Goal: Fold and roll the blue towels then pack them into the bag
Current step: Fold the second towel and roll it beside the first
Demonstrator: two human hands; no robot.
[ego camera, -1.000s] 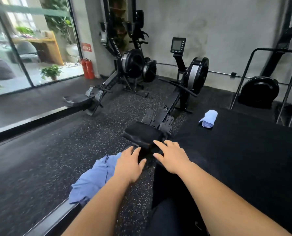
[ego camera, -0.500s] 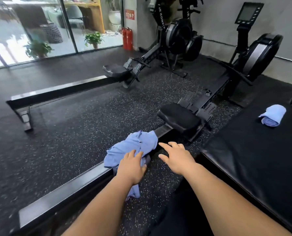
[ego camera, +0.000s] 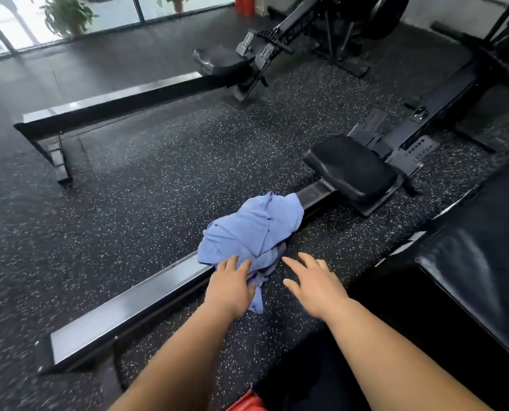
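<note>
Clearly the blue towel (ego camera: 250, 226) is not yet folded: it lies crumpled in a heap, draped across the rail (ego camera: 134, 304) of the nearer rowing machine, a little short of the seat (ego camera: 351, 170), with one corner hanging toward the speckled floor (ego camera: 158, 188). The left hand (ego camera: 231, 289) rests on its near edge, fingers (ego camera: 232, 262) straight and slightly apart, probably to gather the cloth; whether the thumb has hooked under a fold is hard to tell. The right hand (ego camera: 312, 283) hovers just beside the towel over the floor, palm down and fingers spread, holding nothing, well placed to take the other side. No bag is plainly in view, though a red edge (ego camera: 245, 403) shows at the bottom.
</note>
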